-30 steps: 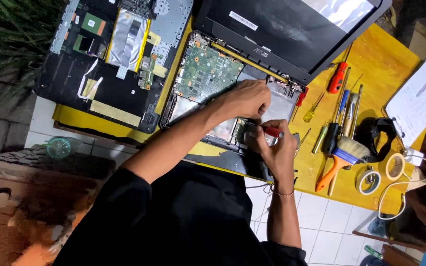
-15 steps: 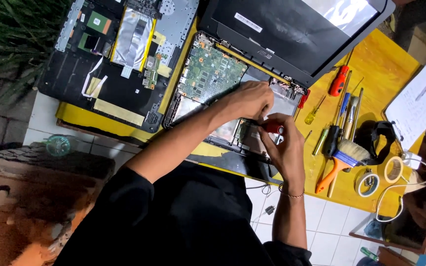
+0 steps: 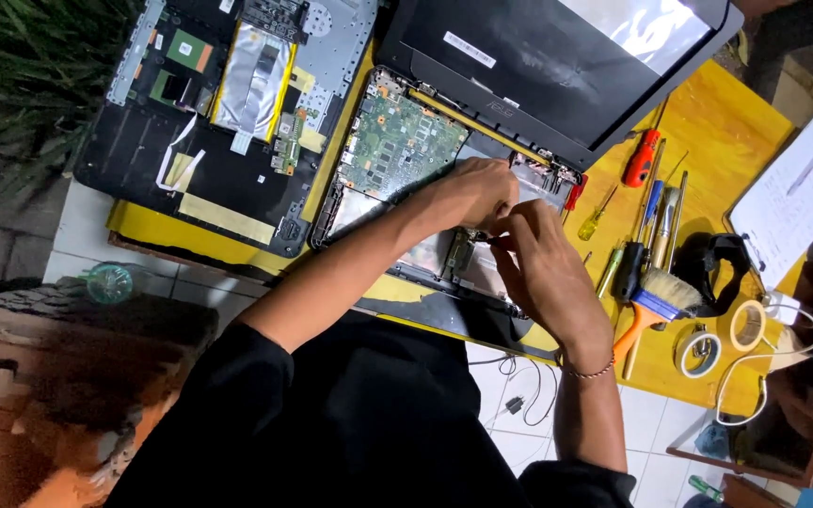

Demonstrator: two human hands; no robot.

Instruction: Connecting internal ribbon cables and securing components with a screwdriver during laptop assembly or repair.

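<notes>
Here the opened black laptop base with its bare green circuit board [image 3: 397,141] lies across the yellow wooden table [image 3: 726,141], its dark screen lid [image 3: 557,66] tilted up at the far side. Both hands meet over the middle of the base, just right of the board. The left hand [image 3: 472,193] rests curled on the chassis, fingers bent down onto a small part; whether it pinches anything I cannot tell. The right hand [image 3: 543,273] is closed round something thin at its fingertips, hidden by the knuckles.

The board looks stiff but fragile, with fine parts easily scratched, so it is best held by its edges or by the plastic frame.

To the right lie a red-handled screwdriver [image 3: 642,158] and a blue-and-orange flat paintbrush [image 3: 656,306]. At far left sits a second dismantled black laptop shell [image 3: 228,132].
</notes>
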